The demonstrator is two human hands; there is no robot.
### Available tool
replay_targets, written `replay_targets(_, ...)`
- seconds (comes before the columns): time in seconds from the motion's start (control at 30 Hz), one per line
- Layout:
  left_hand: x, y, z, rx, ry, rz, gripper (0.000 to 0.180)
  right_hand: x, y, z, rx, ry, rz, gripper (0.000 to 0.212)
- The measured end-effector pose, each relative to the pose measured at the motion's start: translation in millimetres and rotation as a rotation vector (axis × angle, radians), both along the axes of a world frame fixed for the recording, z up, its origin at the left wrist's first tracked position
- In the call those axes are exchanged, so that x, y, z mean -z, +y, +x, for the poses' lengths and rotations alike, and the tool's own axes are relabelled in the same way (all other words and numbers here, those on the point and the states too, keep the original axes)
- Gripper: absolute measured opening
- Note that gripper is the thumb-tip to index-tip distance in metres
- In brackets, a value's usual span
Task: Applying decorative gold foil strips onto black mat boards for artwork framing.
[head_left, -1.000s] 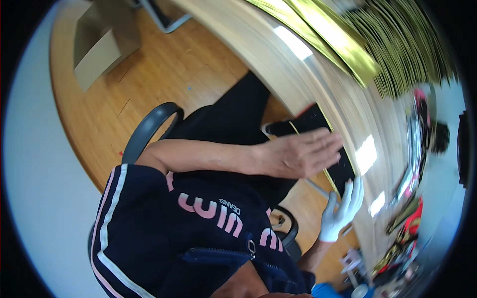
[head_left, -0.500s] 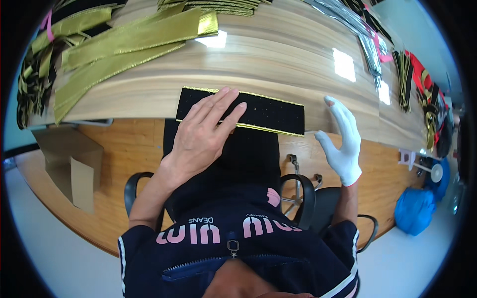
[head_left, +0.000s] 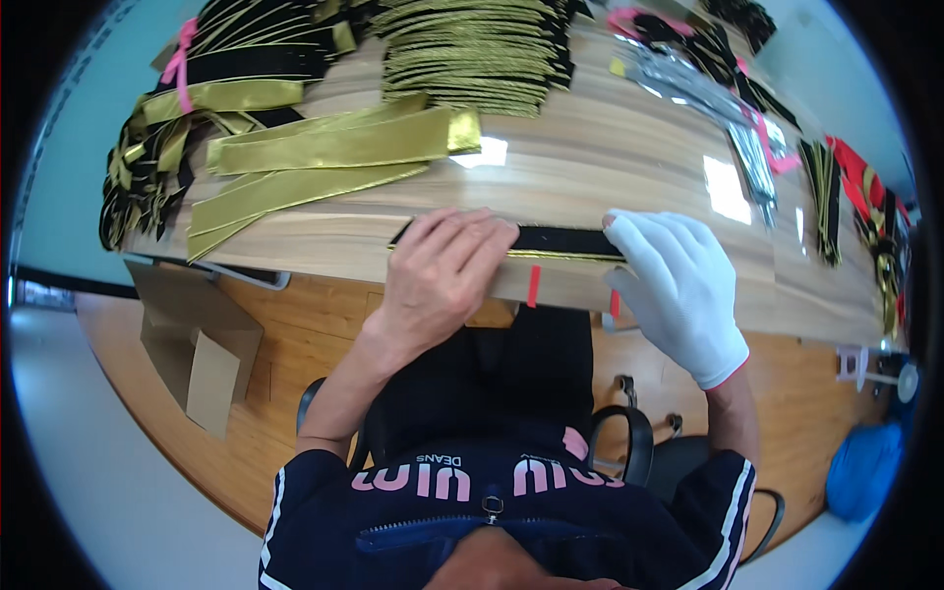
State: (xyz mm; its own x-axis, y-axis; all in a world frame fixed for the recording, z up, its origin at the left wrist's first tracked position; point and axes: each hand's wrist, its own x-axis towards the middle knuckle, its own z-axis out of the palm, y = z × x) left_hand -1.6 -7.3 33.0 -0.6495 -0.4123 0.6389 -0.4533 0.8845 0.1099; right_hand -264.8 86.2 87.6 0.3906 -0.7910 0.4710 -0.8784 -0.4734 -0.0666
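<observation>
A black fabric strip [head_left: 565,240] with gold edges lies along the front of the wooden table, showing narrow, as if folded or tilted. My bare left hand [head_left: 444,273] has its fingers curled over the left part of it, leaving only a short tip in sight. At the right end my right hand [head_left: 680,293], in a white glove with bared fingertips, pinches the strip between thumb and fingers. How far the fingers reach underneath is hidden.
Loose gold strips [head_left: 329,147] lie at left. A stack of black-and-gold strips [head_left: 467,54] is behind. Silver strips [head_left: 733,128] and red-and-gold ones [head_left: 865,192] lie right. Red tape marks [head_left: 534,286] sit on the table's front edge. A cardboard box [head_left: 192,339] stands below left.
My right hand has come from beside the strip to grip its right end. The strip, broad and flat before, now shows narrower. My left fingers have curled, and the view has shifted.
</observation>
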Motion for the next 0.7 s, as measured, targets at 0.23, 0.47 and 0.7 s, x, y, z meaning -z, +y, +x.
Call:
replay_targets(0.23, -43, -1, 43, -0.202, 0.234, -0.219, 0.042, -7, -45, 1, -0.023, -0.289, -0.069, 0.025)
replay_targets(0.47, -21, 12, 89, -0.266, 0.535, -0.135, 0.041, -74, -141, -2, 0.076, -0.52, -0.215, 0.024)
replay_targets(0.7, 2, 13, 77, -0.237, 0.506, -0.093, 0.037, -177, -316, -25, 0.036, -0.133, -0.752, 0.023)
